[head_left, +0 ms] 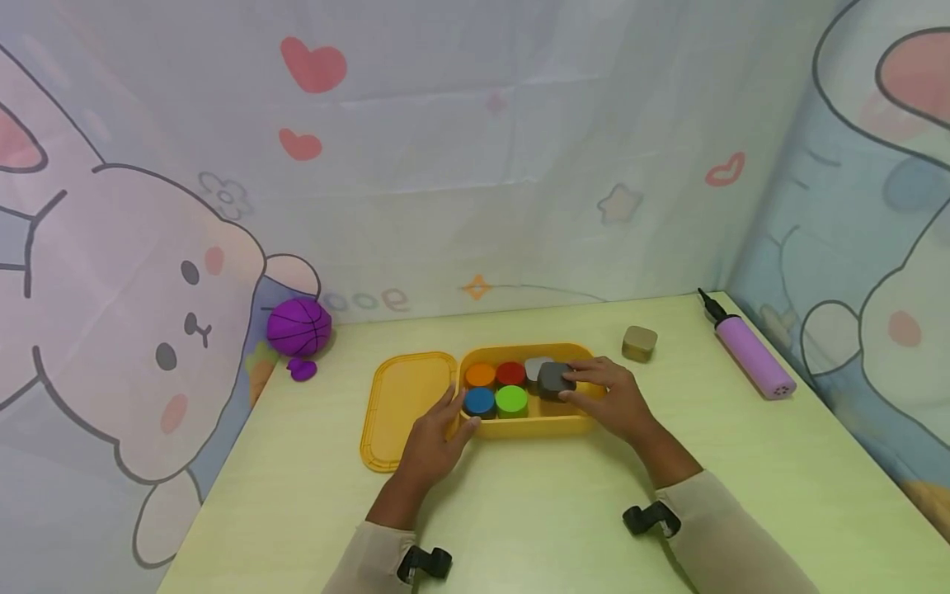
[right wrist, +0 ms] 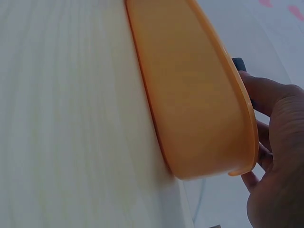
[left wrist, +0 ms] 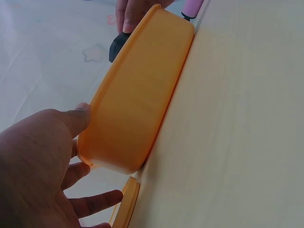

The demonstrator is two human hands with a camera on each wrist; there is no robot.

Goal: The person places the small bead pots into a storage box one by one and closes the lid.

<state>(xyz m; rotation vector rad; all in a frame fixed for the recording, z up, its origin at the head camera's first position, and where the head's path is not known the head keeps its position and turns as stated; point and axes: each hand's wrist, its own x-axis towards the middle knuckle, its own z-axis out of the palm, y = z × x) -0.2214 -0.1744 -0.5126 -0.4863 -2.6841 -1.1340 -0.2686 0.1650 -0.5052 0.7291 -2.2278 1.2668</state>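
Observation:
A yellow plastic box [head_left: 534, 427] stands on the table, its wall also filling much of both wrist views. Inside sit small round-topped pots: orange [head_left: 480, 375], red [head_left: 510, 374], blue [head_left: 479, 402], green [head_left: 512, 401] and a pale grey one [head_left: 536, 365], partly hidden. My left hand [head_left: 430, 445] holds the box's near left corner, thumb at the rim, other fingers spread along the end. Between thumb and fingers, my right hand [head_left: 612, 398] pinches a dark grey pot [head_left: 552, 381] over the box's right half, beside the green and pale grey ones.
A flat yellow lid [head_left: 404, 404] lies left of the box. Behind the right hand is a gold-brown pot [head_left: 639, 343]. Further right lies a purple hand pump [head_left: 753, 356] with a black nozzle. A purple ball [head_left: 299, 327] and a small purple piece [head_left: 302, 369] sit at the back left.

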